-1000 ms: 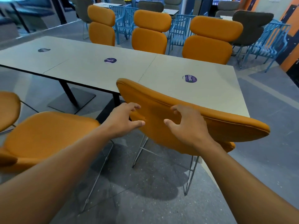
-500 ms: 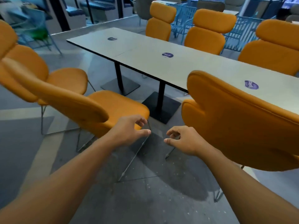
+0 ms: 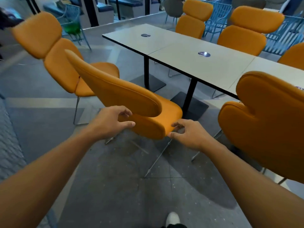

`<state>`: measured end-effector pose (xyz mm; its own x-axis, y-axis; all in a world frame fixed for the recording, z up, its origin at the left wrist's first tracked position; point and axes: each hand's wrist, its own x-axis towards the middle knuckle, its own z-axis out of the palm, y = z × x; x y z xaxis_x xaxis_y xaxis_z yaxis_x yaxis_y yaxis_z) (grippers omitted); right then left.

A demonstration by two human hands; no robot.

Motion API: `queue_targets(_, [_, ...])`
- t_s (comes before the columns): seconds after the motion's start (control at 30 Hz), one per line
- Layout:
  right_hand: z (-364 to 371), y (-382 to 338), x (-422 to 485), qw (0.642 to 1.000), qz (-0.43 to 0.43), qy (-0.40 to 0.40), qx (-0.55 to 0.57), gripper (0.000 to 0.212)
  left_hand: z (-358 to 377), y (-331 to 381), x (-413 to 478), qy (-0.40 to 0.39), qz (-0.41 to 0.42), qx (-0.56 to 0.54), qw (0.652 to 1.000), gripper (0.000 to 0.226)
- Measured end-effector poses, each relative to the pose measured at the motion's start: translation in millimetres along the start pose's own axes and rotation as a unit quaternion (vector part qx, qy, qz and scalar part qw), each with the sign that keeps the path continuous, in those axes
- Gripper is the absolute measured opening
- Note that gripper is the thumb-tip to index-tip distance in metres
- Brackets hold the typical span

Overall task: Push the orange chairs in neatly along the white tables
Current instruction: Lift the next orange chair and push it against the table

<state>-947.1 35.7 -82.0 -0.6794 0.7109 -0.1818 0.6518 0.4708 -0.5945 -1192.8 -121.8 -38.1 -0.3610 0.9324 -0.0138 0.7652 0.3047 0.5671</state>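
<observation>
Reaching forward, the left hand (image 3: 113, 122) and the right hand (image 3: 185, 134) sit at the lower back cushion of the nearest orange chair (image 3: 139, 99). Both hands have loosely curled fingers, with the thumbs at the cushion's edge. I cannot tell whether either hand has actually closed on the padding or only touches it.

That chair stands out from the row of white desks (image 3: 189, 66), turned at an angle to the edge, its thin wire legs (image 3: 158, 158) on the grey floor (image 3: 107, 186). Directly beyond it is a black pedestal post with a flat base plate (image 3: 192, 104), between the chair and the space under the desk. A second pedestal (image 3: 148, 79) stands further left.

Just to the right, another orange chair (image 3: 271, 129) sits close against the desk edge, near the right forearm. To the left, a third orange chair (image 3: 54, 51) stands well out from the desk, side-on; the nearest chair's headrest overlaps it in view, and contact between them cannot be judged.

Across the desks, two orange chairs (image 3: 194, 18) (image 3: 246, 30) face this side, and part of another (image 3: 294, 56) shows at the right edge. Round dark stickers (image 3: 204, 54) lie on the desktops. Blue wire chairs (image 3: 279, 38) stand behind the far row. A white shoe (image 3: 172, 218) shows at the bottom edge.
</observation>
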Motion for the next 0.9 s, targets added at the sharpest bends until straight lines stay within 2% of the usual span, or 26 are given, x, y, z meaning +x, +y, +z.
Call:
queue_targets(0.27, [-7.3,-38.1,69.4,0.995,-0.037,0.084,0.028,0.077,-55.2,-48.6,47.5,0.079,0.016,0.068,0.994,0.050])
queue_targets(0.43, [-12.9,-56.0,125.2,0.992,-0.048,0.066,0.098,0.090,-76.3,-66.3,92.6,0.114,0.024,0.081,0.990,0.066])
queue_targets(0.6, [-16.5,-76.4,170.9,0.992,-0.060,0.012,0.112,0.088,-94.9,-81.4,134.2,0.074,0.007,0.139,0.988,0.088])
queue_targets(0.7, [-16.8,-88.1,185.3,0.991,-0.066,-0.038,0.111,0.086,-102.9,-93.1,153.9,0.043,0.003,0.186,0.982,0.093])
queue_targets(0.9, [-16.8,-111.8,200.1,0.985,-0.069,-0.128,0.090,0.099,-108.2,-120.9,179.2,-0.042,0.022,0.214,0.976,0.107])
